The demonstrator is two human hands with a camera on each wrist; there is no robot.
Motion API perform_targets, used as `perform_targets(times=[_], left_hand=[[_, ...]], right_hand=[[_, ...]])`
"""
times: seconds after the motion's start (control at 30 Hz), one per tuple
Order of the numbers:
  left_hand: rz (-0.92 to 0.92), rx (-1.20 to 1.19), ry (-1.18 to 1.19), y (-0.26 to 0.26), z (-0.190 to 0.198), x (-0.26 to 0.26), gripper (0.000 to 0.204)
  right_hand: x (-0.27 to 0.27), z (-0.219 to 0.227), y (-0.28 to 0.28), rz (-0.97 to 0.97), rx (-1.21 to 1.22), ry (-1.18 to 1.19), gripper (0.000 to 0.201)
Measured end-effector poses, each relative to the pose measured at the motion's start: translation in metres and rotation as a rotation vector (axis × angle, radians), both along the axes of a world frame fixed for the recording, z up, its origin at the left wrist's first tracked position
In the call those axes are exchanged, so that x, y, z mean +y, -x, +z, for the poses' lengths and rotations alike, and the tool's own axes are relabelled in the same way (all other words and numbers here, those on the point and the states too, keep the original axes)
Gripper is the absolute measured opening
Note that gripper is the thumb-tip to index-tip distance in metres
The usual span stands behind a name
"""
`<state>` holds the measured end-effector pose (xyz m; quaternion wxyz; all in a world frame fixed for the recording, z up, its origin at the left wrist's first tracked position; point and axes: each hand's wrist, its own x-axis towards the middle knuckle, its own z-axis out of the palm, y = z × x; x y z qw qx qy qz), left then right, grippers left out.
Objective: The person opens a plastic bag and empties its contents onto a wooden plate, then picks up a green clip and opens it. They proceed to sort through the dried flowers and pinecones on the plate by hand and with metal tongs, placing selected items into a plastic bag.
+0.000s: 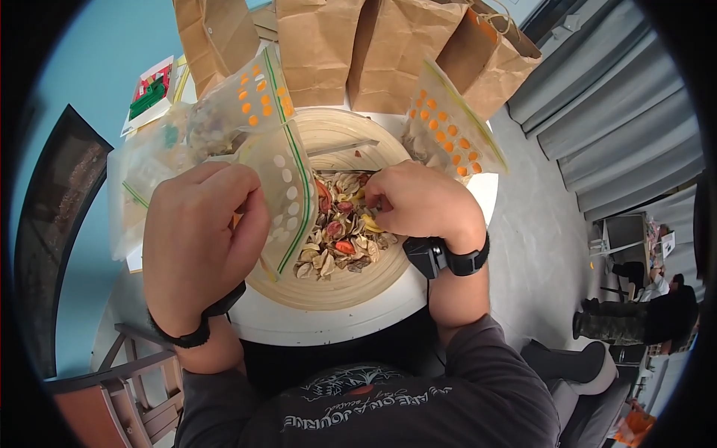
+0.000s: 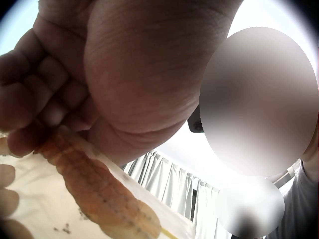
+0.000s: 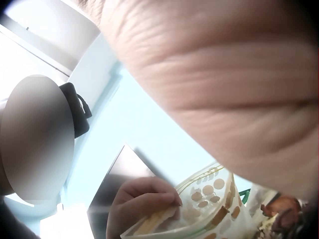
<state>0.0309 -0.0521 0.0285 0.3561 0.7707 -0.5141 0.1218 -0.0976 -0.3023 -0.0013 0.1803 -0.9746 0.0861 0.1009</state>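
Note:
My left hand [image 1: 202, 243] is over a clear zip bag with white dots [image 1: 284, 190] that stands at the left of a round woven tray [image 1: 332, 297]. In the left wrist view its curled fingers pinch a long, ridged, orange-brown dried piece [image 2: 102, 191] at the bag. A heap of potpourri [image 1: 325, 261], with pale dried petals and some red and yellow pieces, lies on the tray. My right hand [image 1: 426, 201] reaches into the heap's right side, fingers bent down among the pieces. I cannot tell whether these fingers hold anything.
Zip bags with orange dots stand behind the tray, one at left [image 1: 258, 93] and one at right [image 1: 448, 134]. Several brown paper bags [image 1: 317, 48] line the back of the white table [image 1: 299, 328]. Tweezers [image 1: 343, 148] lie on the tray. A wooden chair [image 1: 142, 388] is at left.

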Motion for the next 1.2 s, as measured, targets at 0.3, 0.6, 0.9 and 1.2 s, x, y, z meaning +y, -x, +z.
perform_targets(times=[0.3,0.6,0.9,1.2], left_hand=[[-0.009,0.003,-0.022,0.000,0.002,0.000,0.009],[-0.007,-0.003,-0.007,-0.001,0.000,0.001,0.010],[-0.007,0.005,0.002,-0.002,0.000,0.002,0.011],[0.034,0.013,0.001,-0.003,0.003,0.005,0.010]], right_hand=[[0.004,-0.015,-0.003,0.078,-0.064,-0.045,0.020],[0.012,0.005,-0.006,-0.060,-0.367,-0.234,0.013],[0.053,0.011,-0.009,-0.277,-1.208,-1.094,0.018],[0.030,-0.004,-0.022,-0.022,-0.461,-0.280,0.025]])
